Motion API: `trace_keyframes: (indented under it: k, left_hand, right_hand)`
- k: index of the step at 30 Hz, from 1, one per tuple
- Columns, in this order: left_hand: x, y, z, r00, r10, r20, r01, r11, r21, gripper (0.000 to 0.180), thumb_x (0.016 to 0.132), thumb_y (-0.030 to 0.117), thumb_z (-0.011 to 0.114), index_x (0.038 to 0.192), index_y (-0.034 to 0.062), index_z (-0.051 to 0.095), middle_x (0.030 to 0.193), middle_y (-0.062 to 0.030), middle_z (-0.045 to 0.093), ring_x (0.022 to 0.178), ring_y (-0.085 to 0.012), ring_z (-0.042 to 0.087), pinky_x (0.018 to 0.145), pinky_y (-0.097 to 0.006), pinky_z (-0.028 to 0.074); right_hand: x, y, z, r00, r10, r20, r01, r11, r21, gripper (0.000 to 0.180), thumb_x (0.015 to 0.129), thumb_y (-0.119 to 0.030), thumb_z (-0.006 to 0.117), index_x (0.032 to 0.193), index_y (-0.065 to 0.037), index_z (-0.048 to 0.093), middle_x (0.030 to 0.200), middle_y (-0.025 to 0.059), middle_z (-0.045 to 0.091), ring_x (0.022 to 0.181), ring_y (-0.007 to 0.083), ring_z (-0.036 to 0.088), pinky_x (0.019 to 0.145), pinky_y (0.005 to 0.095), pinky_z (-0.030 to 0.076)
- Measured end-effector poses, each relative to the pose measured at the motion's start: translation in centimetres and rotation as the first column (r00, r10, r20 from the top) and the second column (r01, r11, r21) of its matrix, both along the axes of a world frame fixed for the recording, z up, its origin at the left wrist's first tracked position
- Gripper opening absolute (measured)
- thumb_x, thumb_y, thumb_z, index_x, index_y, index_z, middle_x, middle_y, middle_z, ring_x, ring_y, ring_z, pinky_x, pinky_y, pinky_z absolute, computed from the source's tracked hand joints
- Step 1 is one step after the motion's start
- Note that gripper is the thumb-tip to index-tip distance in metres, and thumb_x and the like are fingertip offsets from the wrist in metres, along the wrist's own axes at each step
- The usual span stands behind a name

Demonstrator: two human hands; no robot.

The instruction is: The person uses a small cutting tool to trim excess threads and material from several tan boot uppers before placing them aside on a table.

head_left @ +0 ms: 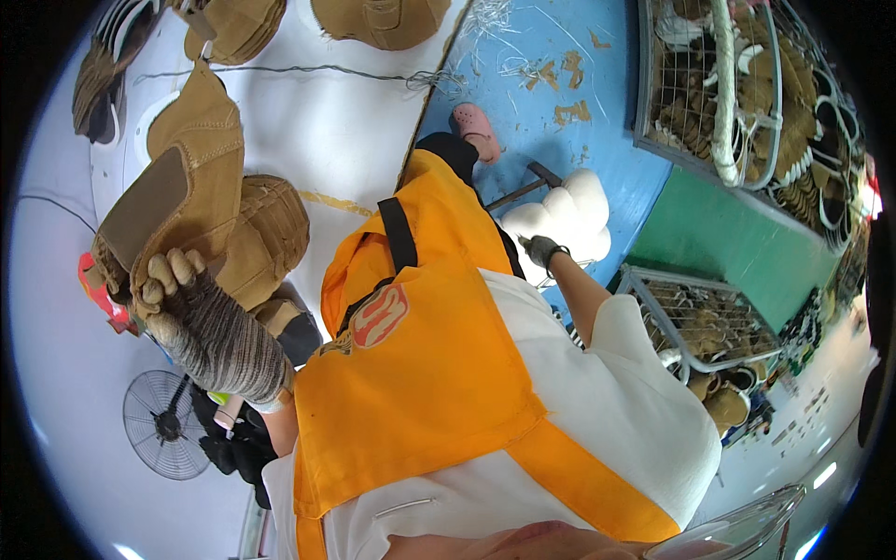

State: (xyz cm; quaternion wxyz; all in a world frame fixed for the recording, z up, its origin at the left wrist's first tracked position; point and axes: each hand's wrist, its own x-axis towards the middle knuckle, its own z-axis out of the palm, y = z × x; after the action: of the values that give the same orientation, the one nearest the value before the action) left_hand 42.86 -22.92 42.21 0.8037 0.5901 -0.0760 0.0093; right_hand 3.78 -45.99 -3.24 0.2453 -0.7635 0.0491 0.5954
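My left hand [191, 303], in a grey knitted glove with pale fingertips, closes its curled fingers over the near edge of some brown suede shoe uppers [210, 140]. These lie on the white table at the left, one with a stitched flap and a dark lining panel. More stitched brown pieces [271, 233] lie beside them. Down at the right, my right hand [541, 249], in a dark glove, grips the edge of a white, puffy padded stool [569, 205]. Its fingers are small in view and partly hidden against the padding.
Other brown pieces [383, 21] lie along the far part of the white table [364, 112], crossed by a thin cable. Wire crates [709, 103] of shoe parts stand at the right. A fan [166, 426] is at the lower left. Scraps litter the blue floor [532, 93].
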Motion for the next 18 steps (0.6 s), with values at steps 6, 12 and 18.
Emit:
trace_keyframes:
  k: [6,12,18]
  left_hand:
    - [1.4,-0.3,-0.2,0.995,-0.101,0.010,0.102,0.994,-0.047,0.016,0.086,0.020,0.061,0.087,0.0089,0.049,0.080,0.0001,0.034,0.074,-0.0164,0.033,0.073,-0.031,0.032]
    - [1.2,0.8,-0.2,0.996,-0.084,-0.007,0.083,0.992,-0.097,0.019,0.086,0.022,0.061,0.090,0.0096,0.047,0.082,-0.0004,0.034,0.076,-0.0176,0.033,0.076,-0.033,0.031]
    - [0.7,1.3,0.0,0.993,-0.107,-0.039,0.098,0.977,-0.189,0.022,0.087,0.025,0.060,0.094,0.0098,0.046,0.087,-0.0017,0.039,0.085,-0.0200,0.041,0.086,-0.037,0.032]
  right_hand:
    - [4.7,-0.4,-1.9,0.814,-0.370,0.448,0.445,0.893,-0.072,0.035,0.090,-0.013,0.041,0.124,-0.012,0.050,0.084,0.0201,0.064,0.081,0.0356,0.061,0.071,0.0434,0.048]
    - [6.3,-2.5,2.0,0.868,-0.325,0.374,0.381,0.921,-0.084,0.031,0.090,-0.012,0.039,0.118,-0.007,0.051,0.094,0.0207,0.063,0.084,0.0366,0.060,0.073,0.0442,0.048]
    - [7.2,-6.0,1.8,0.805,-0.429,0.409,0.492,0.869,-0.056,0.038,0.094,-0.028,0.038,0.123,-0.008,0.052,0.111,0.0233,0.059,0.102,0.0373,0.057,0.087,0.0424,0.046]
